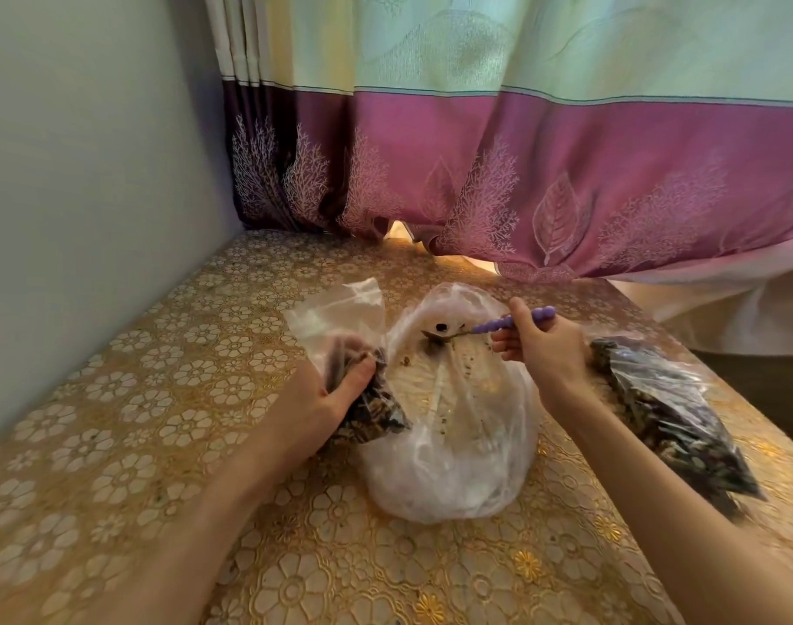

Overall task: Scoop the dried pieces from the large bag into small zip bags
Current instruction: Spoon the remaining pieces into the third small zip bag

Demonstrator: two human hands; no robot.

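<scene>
**Spoon held over the big bag**

On the counter (115,444), a small zip bag (363,390), partly filled with dried pieces, is gripped by the left hand (327,399), thumb curled across it. The large bag (448,426) lies between the hands. Over its mouth, a purple-handled spoon (484,329) is pinched by the fingers (505,342) of the right hand (539,345). A filled bag (669,417) lies furthest right.

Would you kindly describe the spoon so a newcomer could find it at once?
On the gold floral table lies a large clear bag. Over its far end the right hand holds the spoon. Its beaded purple handle marks it out.
</scene>
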